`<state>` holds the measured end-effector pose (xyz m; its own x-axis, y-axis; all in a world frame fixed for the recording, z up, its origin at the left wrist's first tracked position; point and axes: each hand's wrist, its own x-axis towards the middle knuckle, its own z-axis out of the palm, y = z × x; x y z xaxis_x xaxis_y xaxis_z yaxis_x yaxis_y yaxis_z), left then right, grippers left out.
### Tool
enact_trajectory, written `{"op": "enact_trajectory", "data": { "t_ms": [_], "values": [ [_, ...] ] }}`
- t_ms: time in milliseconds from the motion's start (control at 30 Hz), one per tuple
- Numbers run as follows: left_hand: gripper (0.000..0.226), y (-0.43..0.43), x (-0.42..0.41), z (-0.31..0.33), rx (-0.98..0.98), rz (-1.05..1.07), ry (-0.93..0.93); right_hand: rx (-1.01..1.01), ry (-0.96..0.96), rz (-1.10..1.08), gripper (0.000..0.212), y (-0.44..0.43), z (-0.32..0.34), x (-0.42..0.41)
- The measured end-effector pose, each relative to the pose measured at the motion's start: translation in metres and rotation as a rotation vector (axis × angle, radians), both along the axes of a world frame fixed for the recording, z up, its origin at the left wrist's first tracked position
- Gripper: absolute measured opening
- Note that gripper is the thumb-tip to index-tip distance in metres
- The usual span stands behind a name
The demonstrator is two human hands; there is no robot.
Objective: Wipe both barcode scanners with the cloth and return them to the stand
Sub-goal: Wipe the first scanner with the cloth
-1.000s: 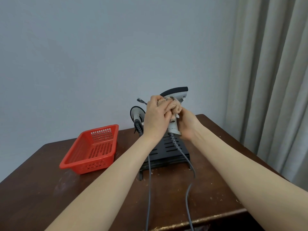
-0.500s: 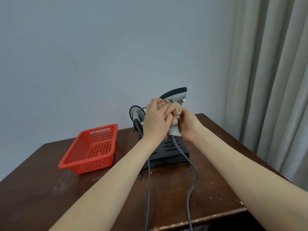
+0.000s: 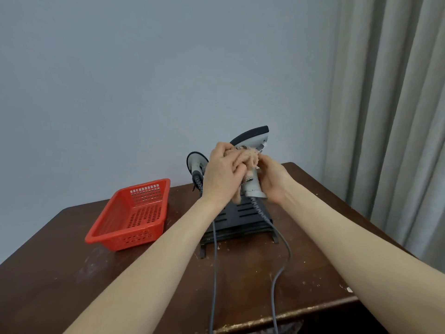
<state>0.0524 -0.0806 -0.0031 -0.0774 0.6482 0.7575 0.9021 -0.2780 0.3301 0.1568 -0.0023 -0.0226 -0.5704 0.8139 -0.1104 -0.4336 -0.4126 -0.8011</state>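
Note:
A grey barcode scanner [image 3: 252, 141] with a black top is held up above the black stand [image 3: 240, 219]. My right hand [image 3: 273, 180] grips its handle from the right. My left hand [image 3: 222, 174] holds a bunched beige cloth [image 3: 249, 159] against the scanner's neck and handle. A second scanner [image 3: 196, 162] sits on the stand behind my left hand, partly hidden. Two grey cables [image 3: 280, 273] run from the scanners toward the table's front edge.
A red perforated plastic basket [image 3: 131, 214] stands on the dark wooden table [image 3: 48, 273] left of the stand. A grey wall is behind; curtains [image 3: 390, 116] hang at the right. The table's front edge is worn.
The cloth in my left hand has shifted slightly down along the scanner's neck and handle. The scanner stays raised in my right hand.

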Motion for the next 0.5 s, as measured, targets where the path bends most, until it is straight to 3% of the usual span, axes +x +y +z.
{"op": "enact_trajectory", "data": {
  "t_ms": [233,333,500],
  "values": [
    [0.027,-0.008,0.012,-0.017,-0.141,-0.077,0.086,-0.045,-0.017,-0.038,0.038,0.005,-0.005,0.006],
    [0.042,-0.013,0.009,-0.022,-0.14,-0.132,0.144,-0.053,-0.027,-0.052,0.037,0.006,-0.007,0.005],
    [0.032,-0.005,0.001,-0.004,-0.071,-0.032,0.003,0.009,-0.033,-0.024,0.042,0.002,-0.003,-0.001]
  ]
}}
